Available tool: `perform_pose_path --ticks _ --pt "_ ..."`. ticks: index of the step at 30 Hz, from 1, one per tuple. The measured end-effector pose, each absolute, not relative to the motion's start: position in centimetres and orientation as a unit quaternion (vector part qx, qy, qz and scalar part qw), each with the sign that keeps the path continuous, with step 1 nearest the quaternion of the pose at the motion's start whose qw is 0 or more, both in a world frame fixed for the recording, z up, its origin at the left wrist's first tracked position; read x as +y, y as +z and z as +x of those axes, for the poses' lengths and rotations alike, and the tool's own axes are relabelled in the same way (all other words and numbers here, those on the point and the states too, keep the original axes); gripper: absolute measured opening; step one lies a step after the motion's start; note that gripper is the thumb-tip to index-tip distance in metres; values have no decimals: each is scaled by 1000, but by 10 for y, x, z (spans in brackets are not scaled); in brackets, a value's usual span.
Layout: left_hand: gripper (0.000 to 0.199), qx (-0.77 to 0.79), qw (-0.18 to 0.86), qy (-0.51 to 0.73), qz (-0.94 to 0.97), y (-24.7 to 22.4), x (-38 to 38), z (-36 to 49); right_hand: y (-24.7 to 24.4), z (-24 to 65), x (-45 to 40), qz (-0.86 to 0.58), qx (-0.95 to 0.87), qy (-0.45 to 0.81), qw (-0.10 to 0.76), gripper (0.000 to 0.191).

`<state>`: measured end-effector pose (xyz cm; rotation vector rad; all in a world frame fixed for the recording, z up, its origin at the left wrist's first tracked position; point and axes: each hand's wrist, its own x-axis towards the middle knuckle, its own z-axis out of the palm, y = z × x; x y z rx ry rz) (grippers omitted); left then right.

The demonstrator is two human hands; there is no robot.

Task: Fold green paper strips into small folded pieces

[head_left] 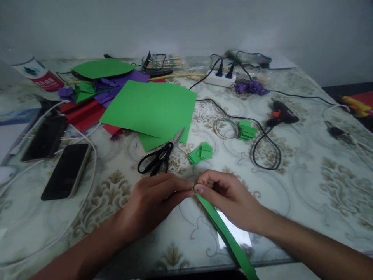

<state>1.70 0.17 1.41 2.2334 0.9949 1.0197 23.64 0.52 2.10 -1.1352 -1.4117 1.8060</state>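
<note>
A long, narrow green paper strip (225, 235) runs from my fingertips down toward the table's front edge. Its upper end is pinched between the thumb and fingers of my right hand (227, 194). My left hand (160, 198) holds the same end, its fingertips pressed together and meeting the right ones. Beyond my hands lies a small pile of cut green pieces (201, 153). Black-handled scissors (159, 155) rest partly on large green sheets (154, 109), blades pointing away to the right. Another green stack (246, 130) sits beside a roll of tape (226, 128).
Two phones (66, 171) (45, 138) and white cables lie at the left. Red and purple paper and a cup (43, 76) are behind them. A power strip (220, 79) stands at the back, a black glue gun (282, 114) at the right with its looping cord.
</note>
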Motion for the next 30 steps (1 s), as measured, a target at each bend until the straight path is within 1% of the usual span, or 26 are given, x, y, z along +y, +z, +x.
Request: perform_pose_path --ticks 3,7,12,17,26,30 --pt "7 368 266 374 809 15 1 17 22 236 5 -427 -531 674 285 44" --pt "12 385 303 362 793 21 4 16 23 236 5 -422 -524 682 288 44" --pt "9 403 385 306 772 34 6 17 21 237 4 -425 -517 686 286 37" --pt "16 429 448 269 737 32 2 22 18 237 3 -420 -530 679 285 35" --pt "19 456 499 232 700 30 1 25 15 237 2 -414 -538 676 286 33" --pt "18 470 493 240 692 30 0 28 17 236 3 -414 -489 718 272 35"
